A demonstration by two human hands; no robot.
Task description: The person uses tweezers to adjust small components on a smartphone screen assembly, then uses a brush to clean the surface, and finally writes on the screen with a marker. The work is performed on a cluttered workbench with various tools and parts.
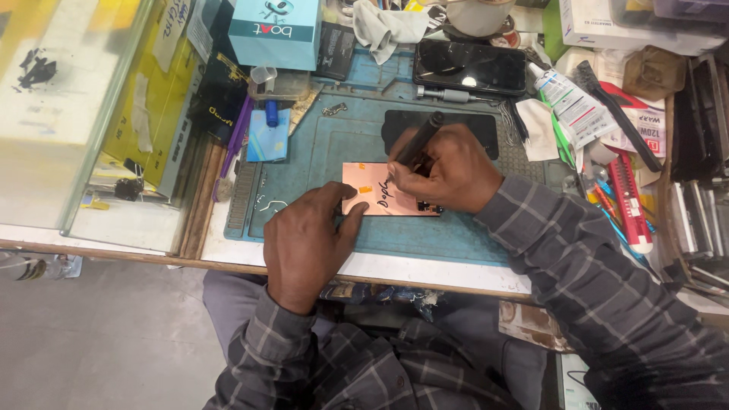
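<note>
While the left hand (307, 235) presses flat on the copper panel (380, 199), the right hand (448, 171) has its grip clamped on a black pen (416, 144).

Single view: head-worn camera, looking steeply down over own forearms at bench (456, 266), close range. Mat (319, 159) fills centre; far bench clutter at top edge (near-vertical angle), lap and floor (99, 342) at bottom.

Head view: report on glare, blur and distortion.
Head view: even overhead light, soft shadows under the hands; bright glare spot on the dark phone screen at top; glass case at left washed out and hazy; right hand with black pen and left hand on the copper panel sharp; edges slightly bowed by the wide lens.
</note>
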